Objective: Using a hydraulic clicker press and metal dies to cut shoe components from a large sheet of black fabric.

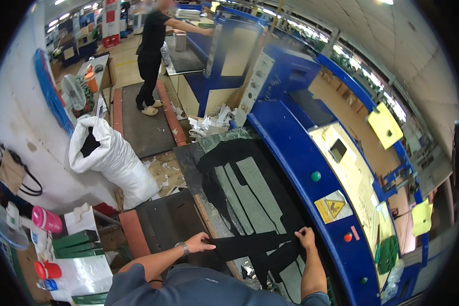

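Between my two hands stretches a strip of black fabric point(247, 246), with ragged cut-out tails hanging toward me. My left hand point(201, 243), with a watch at the wrist, pinches its left end beside the table edge. At the other end, the fingers of my right hand point(306, 237) are closed on the fabric near the blue machine. Just beyond lie several long grey-green cut pieces point(255, 188), side by side on a spread of black fabric point(285, 196). More grey-green pieces point(292, 280) show below the held strip, partly covered by it.
The blue machine body point(290, 158), with green and red buttons, runs along the right. A white sack point(120, 163) stands left of the table. At lower left, a side table point(89, 273) holds a pink jug point(47, 219) and an orange cup point(48, 270). Farther off, a person point(150, 56) stands at another machine.
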A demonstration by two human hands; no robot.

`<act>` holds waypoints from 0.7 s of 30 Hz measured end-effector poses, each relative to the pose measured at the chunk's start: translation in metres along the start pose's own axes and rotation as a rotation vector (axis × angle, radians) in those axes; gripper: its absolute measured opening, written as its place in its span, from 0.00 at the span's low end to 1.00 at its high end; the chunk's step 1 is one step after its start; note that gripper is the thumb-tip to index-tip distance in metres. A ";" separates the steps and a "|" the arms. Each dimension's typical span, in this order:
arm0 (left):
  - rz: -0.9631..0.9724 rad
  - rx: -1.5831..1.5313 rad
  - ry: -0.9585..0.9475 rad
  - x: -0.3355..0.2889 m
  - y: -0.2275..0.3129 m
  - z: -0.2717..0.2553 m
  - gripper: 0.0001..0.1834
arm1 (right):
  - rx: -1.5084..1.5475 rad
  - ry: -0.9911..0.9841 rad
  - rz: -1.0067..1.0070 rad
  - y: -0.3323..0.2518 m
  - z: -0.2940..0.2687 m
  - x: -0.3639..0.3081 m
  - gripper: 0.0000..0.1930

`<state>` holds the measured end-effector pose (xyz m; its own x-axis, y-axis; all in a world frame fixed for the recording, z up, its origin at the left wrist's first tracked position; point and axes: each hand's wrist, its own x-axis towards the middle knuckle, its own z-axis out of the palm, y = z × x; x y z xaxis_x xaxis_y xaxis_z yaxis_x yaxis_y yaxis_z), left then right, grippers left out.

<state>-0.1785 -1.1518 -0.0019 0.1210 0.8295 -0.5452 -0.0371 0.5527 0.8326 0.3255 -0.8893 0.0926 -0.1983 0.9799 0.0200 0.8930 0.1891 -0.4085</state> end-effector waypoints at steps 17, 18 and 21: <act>0.061 -0.048 -0.131 0.008 -0.024 -0.001 0.33 | 0.122 -0.095 0.120 -0.004 -0.011 0.001 0.08; 0.073 -0.042 -0.143 0.009 -0.018 -0.002 0.33 | 0.210 -0.020 0.100 0.008 -0.020 -0.004 0.08; 0.146 -0.040 -0.209 -0.017 -0.012 -0.023 0.22 | 0.564 -0.127 0.271 -0.009 -0.031 -0.032 0.07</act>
<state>-0.2033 -1.1705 -0.0047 0.3133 0.8687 -0.3838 -0.1077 0.4340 0.8945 0.3361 -0.9206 0.1237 -0.0724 0.9667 -0.2455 0.5747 -0.1607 -0.8024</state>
